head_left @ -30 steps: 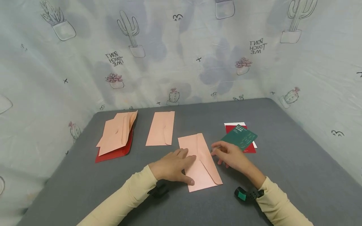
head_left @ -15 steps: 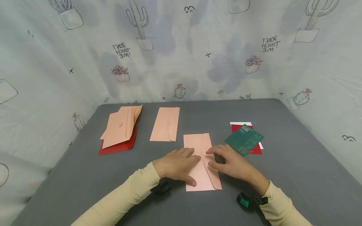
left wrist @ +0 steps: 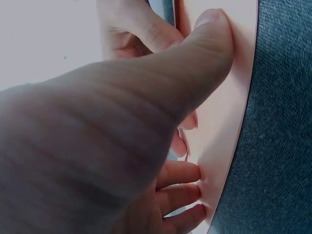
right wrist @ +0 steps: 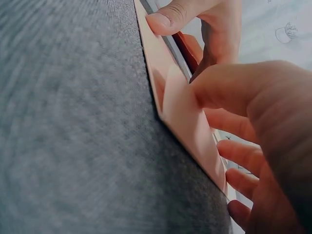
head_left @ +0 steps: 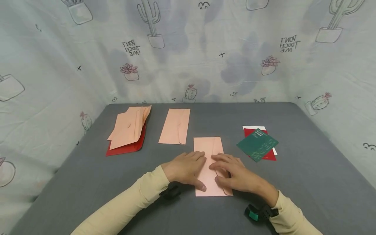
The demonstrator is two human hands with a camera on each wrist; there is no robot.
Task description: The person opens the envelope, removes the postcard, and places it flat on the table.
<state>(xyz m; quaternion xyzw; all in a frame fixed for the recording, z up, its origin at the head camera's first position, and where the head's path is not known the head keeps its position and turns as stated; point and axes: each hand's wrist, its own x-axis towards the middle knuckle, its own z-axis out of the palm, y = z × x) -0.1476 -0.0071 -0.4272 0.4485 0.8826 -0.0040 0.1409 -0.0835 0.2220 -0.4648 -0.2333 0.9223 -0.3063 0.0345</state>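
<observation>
A pink envelope [head_left: 209, 182] lies flat on the grey table with its flap seam running lengthwise. My left hand [head_left: 185, 168] rests on its left side, thumb spread low and fingers extended. From the other side my right hand [head_left: 235, 173] reaches over the right edge, fingers loosely bent on the envelope. In the right wrist view the right thumb [right wrist: 214, 87] touches the flap [right wrist: 183, 105], which stands slightly off the paper. The left wrist view shows the left thumb [left wrist: 209, 44] on the envelope [left wrist: 219, 117] near its edge.
Another pink envelope [head_left: 175, 125] lies farther back. Several pink envelopes [head_left: 126, 129] are heaped on a red sheet [head_left: 126, 148] at the back left. At the right, a green card [head_left: 258, 145] overlaps a red card [head_left: 269, 156] and a white one [head_left: 254, 127].
My right hand has moved left, from beside the envelope onto its right side. The left hand stays on the envelope, which has turned slightly straighter. The head view has shifted a little.
</observation>
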